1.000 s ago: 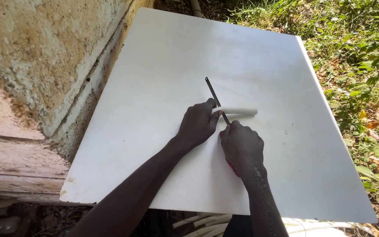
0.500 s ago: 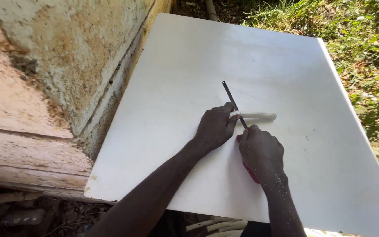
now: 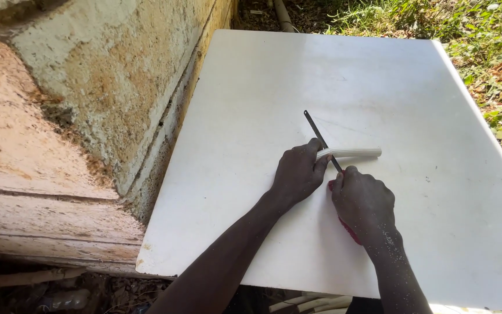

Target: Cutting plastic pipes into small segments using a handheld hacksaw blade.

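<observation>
Two hands on white pipe [image 3: 352, 153], blade [image 3: 319, 138] across.

Two hands, left [image 3: 298, 173], right [image 3: 364, 200], one white pipe [image 3: 352, 153], one saw blade [image 3: 316, 131], one white board [image 3: 251, 145]

Smooth matt white worktop [image 3: 379, 75]; smooth white plastic pipe [image 3: 352, 153]; thin dark metal blade [image 3: 316, 131]; rough, flaking plaster wall [image 3: 106, 75].

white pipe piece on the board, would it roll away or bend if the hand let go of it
The white pipe piece looks round and lies on a smooth flat white board, so it would probably roll once freed. It looks straight and short, likely stiff and light. The left hand pins one end while the right hand holds the thin saw blade across it.
</observation>
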